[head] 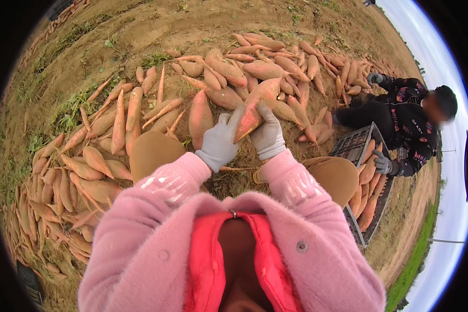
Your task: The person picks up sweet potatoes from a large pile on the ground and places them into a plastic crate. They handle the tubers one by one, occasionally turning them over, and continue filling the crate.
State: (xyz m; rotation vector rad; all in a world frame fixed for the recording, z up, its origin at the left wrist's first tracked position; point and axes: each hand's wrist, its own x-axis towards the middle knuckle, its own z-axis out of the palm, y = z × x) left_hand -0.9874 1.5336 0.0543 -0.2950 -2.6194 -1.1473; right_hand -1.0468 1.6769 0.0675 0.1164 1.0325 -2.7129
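Note:
Between my two gloved hands I hold a large reddish sweet potato (258, 105), raised over the soil and tilted with its narrow tip towards me. My left hand (221, 139), in a grey glove, grips its left side near the lower end. On the opposite side, my right hand (268, 130) is closed around it, also in a grey glove. Just left of my left hand lies another plump sweet potato (200, 117). A heap of sweet potatoes (269, 70) spreads over the ground beyond my hands.
A black plastic crate (380, 199) holding sweet potatoes stands on my right. A co-worker (407, 113) in grey gloves crouches beside it, one hand at the crate. More sweet potatoes (54, 191) cover the ground on the left. Another dark crate (29, 282) is at the lower left.

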